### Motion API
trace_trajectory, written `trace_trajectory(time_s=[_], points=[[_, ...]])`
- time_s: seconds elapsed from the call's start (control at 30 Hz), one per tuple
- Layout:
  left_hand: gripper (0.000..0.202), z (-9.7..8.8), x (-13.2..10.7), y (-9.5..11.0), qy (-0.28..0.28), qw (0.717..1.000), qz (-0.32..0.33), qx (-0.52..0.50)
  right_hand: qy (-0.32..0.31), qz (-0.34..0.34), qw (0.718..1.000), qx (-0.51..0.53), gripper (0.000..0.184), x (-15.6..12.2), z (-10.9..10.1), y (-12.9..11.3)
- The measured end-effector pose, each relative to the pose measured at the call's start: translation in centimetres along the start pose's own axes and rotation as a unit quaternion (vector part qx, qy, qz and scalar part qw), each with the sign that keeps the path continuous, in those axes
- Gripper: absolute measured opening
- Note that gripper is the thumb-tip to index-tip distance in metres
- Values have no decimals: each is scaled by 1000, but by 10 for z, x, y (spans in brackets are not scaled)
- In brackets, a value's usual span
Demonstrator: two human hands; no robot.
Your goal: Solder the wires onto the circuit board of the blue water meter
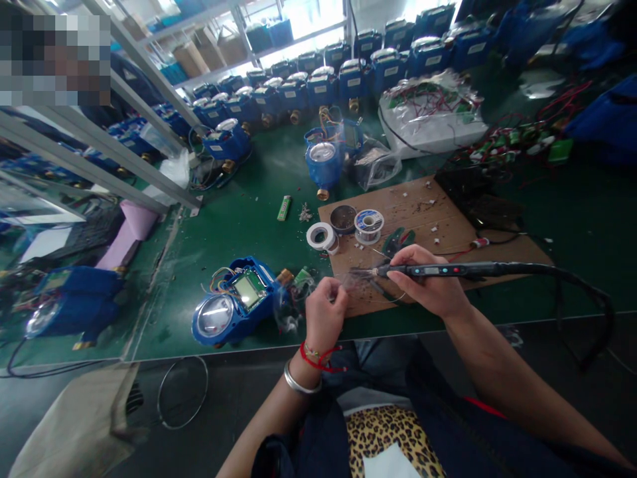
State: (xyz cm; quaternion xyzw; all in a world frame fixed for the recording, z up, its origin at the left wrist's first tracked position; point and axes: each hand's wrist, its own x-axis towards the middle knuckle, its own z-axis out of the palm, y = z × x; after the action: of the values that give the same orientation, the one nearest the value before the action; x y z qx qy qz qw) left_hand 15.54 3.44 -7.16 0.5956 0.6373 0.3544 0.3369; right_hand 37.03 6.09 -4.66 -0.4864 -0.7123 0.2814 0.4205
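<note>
Your right hand (pixel 434 290) grips the soldering iron (pixel 478 269) at the board (pixel 423 207) front edge, display unreadable. Your left hand (pixel 326 317) is pinched shut beside it.

My green tabletop (pixel 239 226) carries a brown board (pixel 448 226) in front of me, with a solder spool (pixel 369 224) and a round tin (pixel 343 218) on it and a tape roll (pixel 321 236) at its left edge. An open blue meter (pixel 233 309) lies near the front edge, a green lighter (pixel 284 208) further back on the bare mat. Rows of blue meters (pixel 348 76) line the far side, beside a white bundle of wires (pixel 430 113).
</note>
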Motion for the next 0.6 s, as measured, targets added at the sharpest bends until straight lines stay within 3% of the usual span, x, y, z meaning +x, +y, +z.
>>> trace_trajectory(time_s=[0.6], points=[[13,2,0,0,3,1000,-15,-27,-8,12,1000,-8,15,-1,0,0]])
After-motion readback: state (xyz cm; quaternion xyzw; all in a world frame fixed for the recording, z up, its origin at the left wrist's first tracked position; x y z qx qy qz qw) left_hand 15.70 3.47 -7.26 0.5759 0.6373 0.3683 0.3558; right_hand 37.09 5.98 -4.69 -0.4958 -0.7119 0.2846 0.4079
